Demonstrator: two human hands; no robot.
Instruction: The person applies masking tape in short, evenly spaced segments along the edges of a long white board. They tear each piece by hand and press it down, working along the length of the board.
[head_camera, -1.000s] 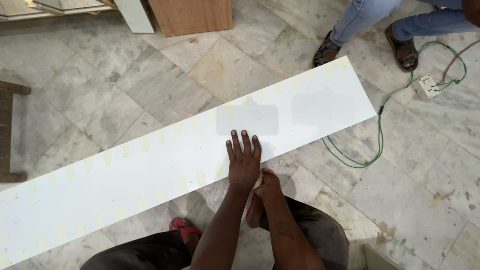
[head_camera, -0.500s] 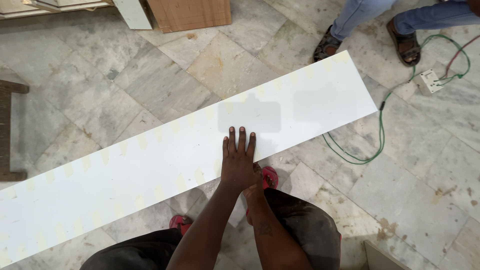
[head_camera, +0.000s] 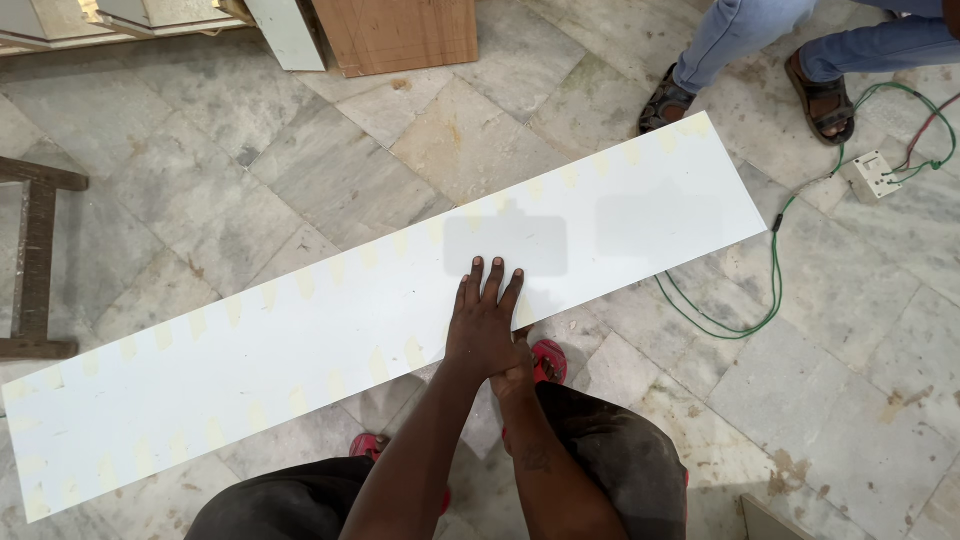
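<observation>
Where marble floor (head_camera: 300, 180) shows, left hand (head_camera: 483, 325) flat on white board (head_camera: 300, 340), rt hand (head_camera: 515, 365) prob. beneath

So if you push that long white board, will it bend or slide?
The white board looks stiff: it lies flat with straight edges. On the smooth marble floor it would probably slide easily. The left hand presses flat on it, likely holding it steady.

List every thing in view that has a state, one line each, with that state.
Board: flat on the floor, slanted across the view, tape pieces along both long edges.
Left hand: palm down on the board, fingers spread.
Right hand: at the board's near edge, mostly hidden under the left.
Green cable: loose on the floor.
Socket box: on the floor, cables attached.
Wood panel: upright.
</observation>
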